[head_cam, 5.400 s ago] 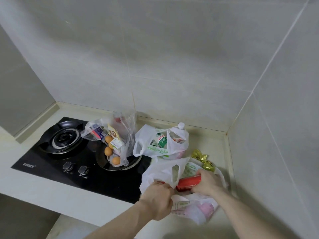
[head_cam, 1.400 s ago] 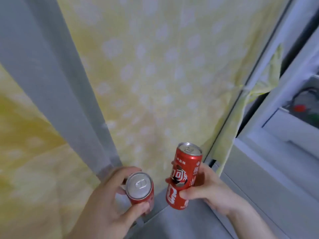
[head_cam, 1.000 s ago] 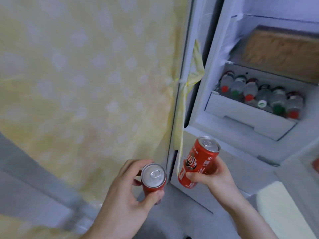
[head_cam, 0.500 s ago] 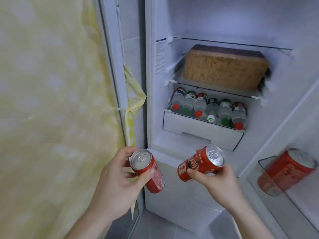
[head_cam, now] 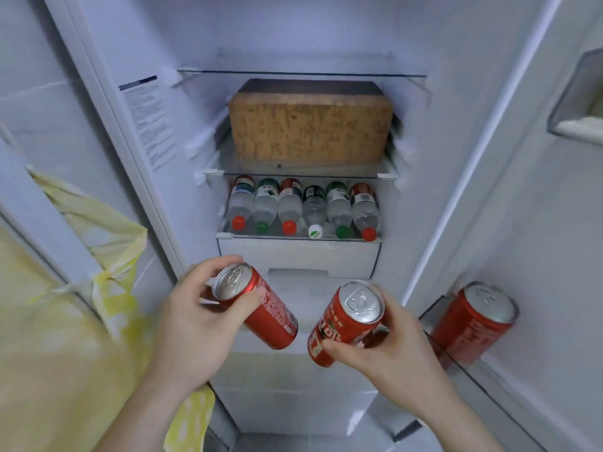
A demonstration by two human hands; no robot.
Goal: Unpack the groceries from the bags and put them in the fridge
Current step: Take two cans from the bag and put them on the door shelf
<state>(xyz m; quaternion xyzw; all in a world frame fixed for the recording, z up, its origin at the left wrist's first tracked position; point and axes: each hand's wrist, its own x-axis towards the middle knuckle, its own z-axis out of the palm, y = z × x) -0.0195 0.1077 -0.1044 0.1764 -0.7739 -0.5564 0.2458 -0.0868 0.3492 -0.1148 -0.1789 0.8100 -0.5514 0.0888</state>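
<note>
L hand [head_cam: 192, 324] wraps one can [head_cam: 261, 308], R hand [head_cam: 385, 350] the other [head_cam: 346, 321]; wet, prob slippery, stiff, heavyish; I'd grip mid-body.

A brown block [head_cam: 310, 125] sits on the fridge's glass shelf [head_cam: 293, 173], six bottles [head_cam: 301, 207] lying on the shelf below.

I'm seeing cool, even bluish light filling the fridge interior [head_cam: 293, 34], throwing only soft shadows. Glare is glinting off the can tops [head_cam: 360, 303]. The wide lens is bending the door frame at the edges, and the yellow cloth [head_cam: 65, 337] is smearing with blur.
</note>
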